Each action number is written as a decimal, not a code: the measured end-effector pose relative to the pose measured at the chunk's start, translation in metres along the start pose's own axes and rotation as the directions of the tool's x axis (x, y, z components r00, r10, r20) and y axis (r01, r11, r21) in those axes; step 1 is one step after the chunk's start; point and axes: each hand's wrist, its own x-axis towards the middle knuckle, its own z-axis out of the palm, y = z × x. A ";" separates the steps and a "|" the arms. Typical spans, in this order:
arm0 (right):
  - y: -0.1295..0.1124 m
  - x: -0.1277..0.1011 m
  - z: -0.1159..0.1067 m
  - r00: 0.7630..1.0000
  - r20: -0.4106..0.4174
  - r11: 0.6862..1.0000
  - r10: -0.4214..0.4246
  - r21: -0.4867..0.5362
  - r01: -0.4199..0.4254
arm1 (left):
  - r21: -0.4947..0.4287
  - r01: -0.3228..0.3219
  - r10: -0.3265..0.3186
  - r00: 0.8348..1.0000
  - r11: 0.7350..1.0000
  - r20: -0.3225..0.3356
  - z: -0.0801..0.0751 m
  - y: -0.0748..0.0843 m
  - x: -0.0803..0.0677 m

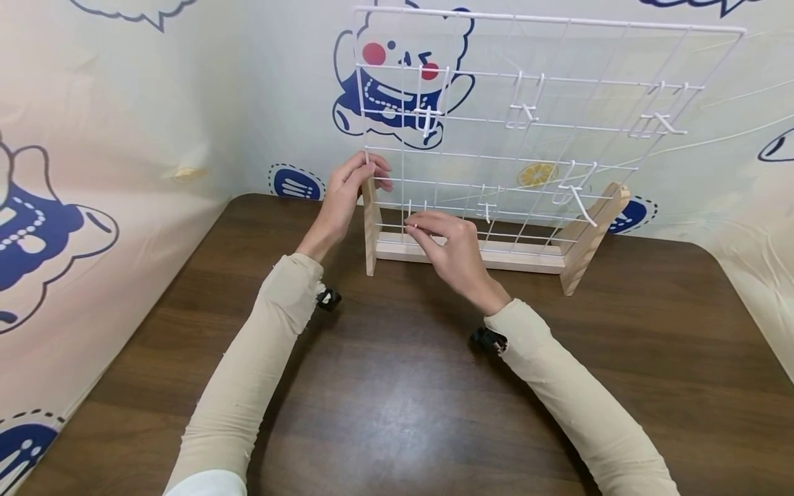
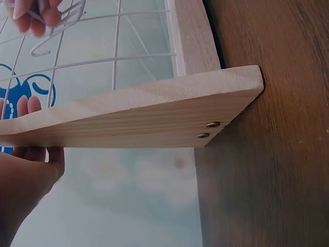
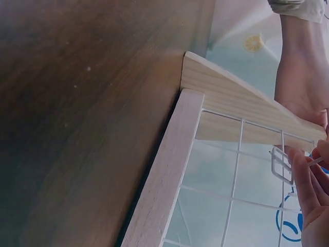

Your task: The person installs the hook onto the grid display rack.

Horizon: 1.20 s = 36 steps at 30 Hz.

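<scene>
The person is working at a white wire grid panel (image 1: 533, 124) standing upright in a pale wooden base with two slanted side feet (image 1: 471, 253), set toward the back of the dark brown wooden surface (image 1: 397, 386). The left hand (image 1: 347, 196) is curling its fingers round the top of the left wooden foot (image 1: 371, 227) and the panel's edge wire, steadying the frame. The right hand (image 1: 449, 248) is pinching a small white wire hook (image 1: 411, 219) between thumb and fingertips, holding it against the lowest rows of the grid near the left side; the left wrist view is showing the same hook (image 2: 56, 25) caught in the fingertips (image 2: 38, 13).

Several other white hooks (image 1: 524, 110) are hanging higher on the panel, well apart from the hands.

Judging from this, the step in hand is seating or freeing that low hook on its wires. Doing it well probably calls for the left grip bracing the foot firmly, since the light frame could tip or slide. The right grip is probably best kept close to the hook's bent end, tilting it so both prongs are meeting the horizontal wires squarely rather than twisting one side in first. Forcing it may bend the thin wire.
</scene>
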 end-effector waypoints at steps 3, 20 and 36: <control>0.003 0.002 0.001 1.000 -0.003 1.000 0.003 -0.020 -0.003 | -0.001 0.000 0.000 1.000 1.000 -0.001 0.000 -0.001 0.000; 0.015 0.000 0.006 0.999 0.009 0.997 0.050 -0.052 -0.049 | 0.006 -0.012 0.012 1.000 1.000 -0.012 0.001 -0.007 -0.002; 0.012 -0.012 0.013 0.986 0.116 0.991 0.116 -0.084 -0.107 | -0.004 -0.062 0.062 0.998 0.998 -0.010 0.003 -0.006 -0.001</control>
